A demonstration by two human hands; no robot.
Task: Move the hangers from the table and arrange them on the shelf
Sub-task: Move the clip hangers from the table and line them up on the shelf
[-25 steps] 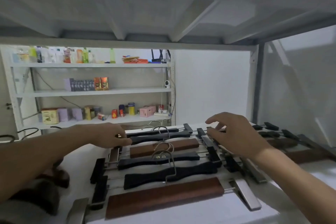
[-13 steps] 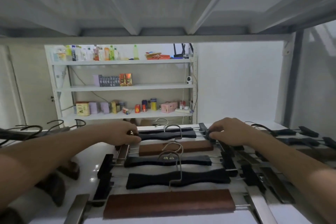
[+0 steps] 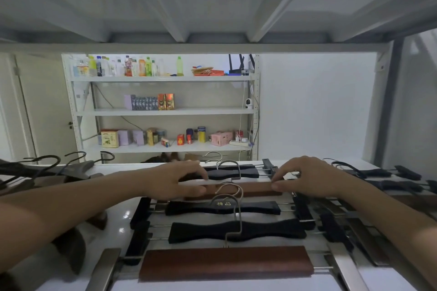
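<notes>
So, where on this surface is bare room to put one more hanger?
Bare white surface shows between the left forearm and the middle row of hangers, and along the near edge. The middle and right side are crowded.

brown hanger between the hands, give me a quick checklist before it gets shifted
1. Left hand on the far brown hanger: ok, fingers curl at its left end.
2. Right hand on its right end: ok, fingertips touch it.
3. Firm grip on both ends: cannot tell.
4. Hook free: not ok, the metal hooks of nearer hangers lie over it.
5. Neighbours clear: not ok, black hanger sits close behind, another black hanger close in front.
6. Shelf surface has bare room: ok, on the left.
</notes>
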